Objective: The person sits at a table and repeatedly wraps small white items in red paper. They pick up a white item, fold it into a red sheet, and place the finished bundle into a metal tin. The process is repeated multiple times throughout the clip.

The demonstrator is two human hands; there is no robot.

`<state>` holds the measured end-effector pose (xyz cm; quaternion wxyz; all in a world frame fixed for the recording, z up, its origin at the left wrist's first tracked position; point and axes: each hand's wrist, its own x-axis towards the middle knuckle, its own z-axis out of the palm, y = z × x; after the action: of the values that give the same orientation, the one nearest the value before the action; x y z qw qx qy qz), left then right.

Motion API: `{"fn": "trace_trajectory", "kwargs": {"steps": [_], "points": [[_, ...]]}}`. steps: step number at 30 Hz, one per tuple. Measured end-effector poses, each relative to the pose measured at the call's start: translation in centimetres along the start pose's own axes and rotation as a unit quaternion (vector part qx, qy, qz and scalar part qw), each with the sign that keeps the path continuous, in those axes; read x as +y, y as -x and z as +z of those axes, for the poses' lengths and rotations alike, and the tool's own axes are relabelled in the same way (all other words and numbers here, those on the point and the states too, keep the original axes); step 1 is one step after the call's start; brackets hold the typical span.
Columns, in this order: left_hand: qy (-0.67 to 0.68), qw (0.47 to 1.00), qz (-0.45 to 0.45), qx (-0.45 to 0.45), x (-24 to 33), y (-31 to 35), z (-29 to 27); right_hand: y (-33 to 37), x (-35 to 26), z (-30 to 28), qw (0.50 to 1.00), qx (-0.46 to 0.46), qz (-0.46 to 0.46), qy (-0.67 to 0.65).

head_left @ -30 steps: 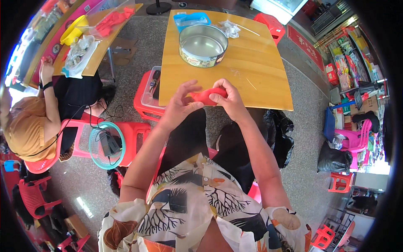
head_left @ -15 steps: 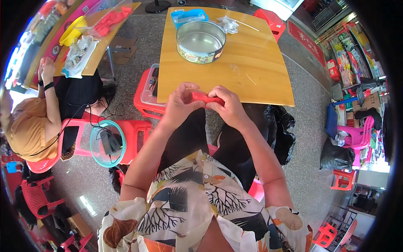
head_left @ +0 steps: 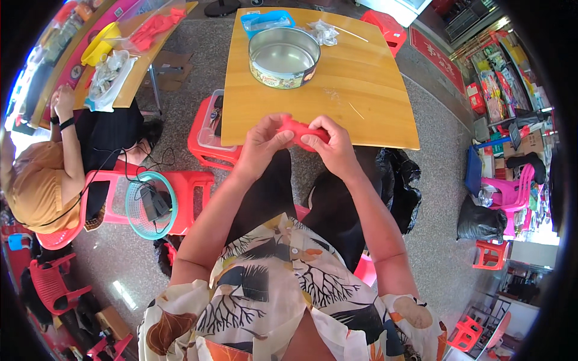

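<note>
Red pliable piece [head_left: 300,129]: held in the air over the bench's [head_left: 361,78] near edge
Left hand [head_left: 263,141]: fingers loose a second ago, now pinching one end
Right hand [head_left: 334,145]: pinching the other end, so both hands appear to control it
Bench: round tin [head_left: 274,77] toward the far-left corner, blue plastic tub [head_left: 247,25] behind; thin stick [head_left: 356,111] toward the near-right corner
Room: speckled floor [head_left: 439,174], seated co-worker [head_left: 45,180] leftward

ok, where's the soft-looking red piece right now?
Head view, upper centre: the red piece is held between the left hand and right hand, seen against the near edge of the tan wooden table.
</note>
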<state>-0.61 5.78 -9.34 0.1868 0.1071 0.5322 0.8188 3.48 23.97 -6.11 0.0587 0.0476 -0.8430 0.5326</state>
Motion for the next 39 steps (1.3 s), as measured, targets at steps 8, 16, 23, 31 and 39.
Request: {"fn": "trace_trajectory", "kwargs": {"steps": [8, 16, 23, 31, 39], "points": [[-0.041, 0.998, -0.049, -0.014, -0.4, 0.3, -1.2, 0.7, 2.2, 2.8, 0.972, -0.021, 0.035, -0.232], [-0.219, 0.976, -0.002, -0.019, -1.3, -0.1, -0.9, 1.0, 2.5, 2.6, 0.964, -0.091, 0.071, -0.24], [-0.276, 0.957, 0.073, -0.042, -2.7, 0.5, 0.4, 0.8, 2.4, 2.6, 0.972, -0.035, 0.076, -0.221], [-0.159, 0.983, 0.021, -0.092, -3.5, 0.5, 0.1, 0.6, 3.4, 3.3, 0.987, 0.059, 0.031, -0.146], [0.034, 0.998, -0.009, -0.053, -4.1, -0.1, -0.1, 0.3, 2.0, 2.6, 0.969, -0.029, 0.106, -0.221]]}}
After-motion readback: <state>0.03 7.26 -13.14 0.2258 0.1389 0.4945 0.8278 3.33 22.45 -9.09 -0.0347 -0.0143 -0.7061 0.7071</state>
